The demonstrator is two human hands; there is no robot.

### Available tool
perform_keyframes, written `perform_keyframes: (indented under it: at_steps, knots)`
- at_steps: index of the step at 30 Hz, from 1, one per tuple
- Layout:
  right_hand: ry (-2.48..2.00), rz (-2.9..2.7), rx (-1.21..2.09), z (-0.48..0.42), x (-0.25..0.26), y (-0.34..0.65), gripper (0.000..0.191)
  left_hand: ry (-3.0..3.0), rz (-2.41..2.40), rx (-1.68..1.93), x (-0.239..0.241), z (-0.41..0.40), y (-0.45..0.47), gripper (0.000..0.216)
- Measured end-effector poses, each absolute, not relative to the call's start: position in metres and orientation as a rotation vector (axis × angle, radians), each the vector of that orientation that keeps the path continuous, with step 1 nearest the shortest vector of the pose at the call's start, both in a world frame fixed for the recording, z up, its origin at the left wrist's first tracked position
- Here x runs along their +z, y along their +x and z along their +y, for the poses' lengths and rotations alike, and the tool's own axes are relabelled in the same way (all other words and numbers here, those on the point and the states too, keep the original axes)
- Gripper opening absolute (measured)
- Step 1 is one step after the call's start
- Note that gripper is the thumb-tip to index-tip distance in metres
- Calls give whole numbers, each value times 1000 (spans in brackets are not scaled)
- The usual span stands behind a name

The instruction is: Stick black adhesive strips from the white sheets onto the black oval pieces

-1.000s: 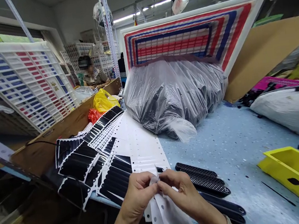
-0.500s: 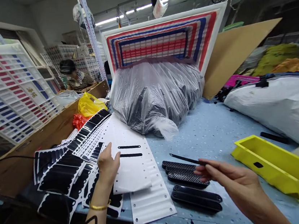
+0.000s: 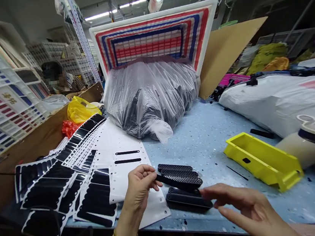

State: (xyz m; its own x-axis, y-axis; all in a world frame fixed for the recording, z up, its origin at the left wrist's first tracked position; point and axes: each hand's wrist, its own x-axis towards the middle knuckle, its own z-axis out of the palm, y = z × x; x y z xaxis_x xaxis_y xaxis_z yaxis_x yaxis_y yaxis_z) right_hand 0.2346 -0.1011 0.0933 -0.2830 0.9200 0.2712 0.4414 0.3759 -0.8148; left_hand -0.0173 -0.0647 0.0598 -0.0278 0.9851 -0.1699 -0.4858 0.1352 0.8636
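Note:
My left hand (image 3: 143, 184) pinches the end of a slim black strip (image 3: 166, 180) that reaches right, over a stack of black mesh-patterned pieces (image 3: 181, 174). In front of these lie smooth black oblong pieces (image 3: 187, 200). My right hand (image 3: 243, 205) hovers at their right end with thumb and fingers apart; whether a fingertip touches them I cannot tell. Two black strips (image 3: 127, 160) stick to a white backing sheet (image 3: 124, 177) beyond my left hand. A thin black stick-like piece (image 3: 237, 172) lies on the blue table.
Sheets of black stickers (image 3: 53, 180) spread out at left. A yellow tray (image 3: 263, 162) and a white bottle-like object (image 3: 306, 141) stand at right. Behind are a clear bag of dark items (image 3: 152, 99), a striped crate (image 3: 153, 34) and a cardboard panel (image 3: 229, 51). A person (image 3: 63, 79) sits far left.
My left hand has moved right from the white sheet and now holds a black strip. My right hand no longer holds its slim black piece and has opened. The view has turned right.

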Motion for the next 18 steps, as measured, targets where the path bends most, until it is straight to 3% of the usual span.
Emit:
perform_keyframes:
  at_steps: [8,16,18]
  knots:
    - [-980,-2004,153,-83,72,220,16,685,954,1313,56,-66,8,38]
    - [-930,-2075,126,-71,63,222,17,879,1184,1270,38,-65,9,42]
    - [-995,-2011,166,-71,66,233,13,1054,1335,1307,32,-66,4,30]
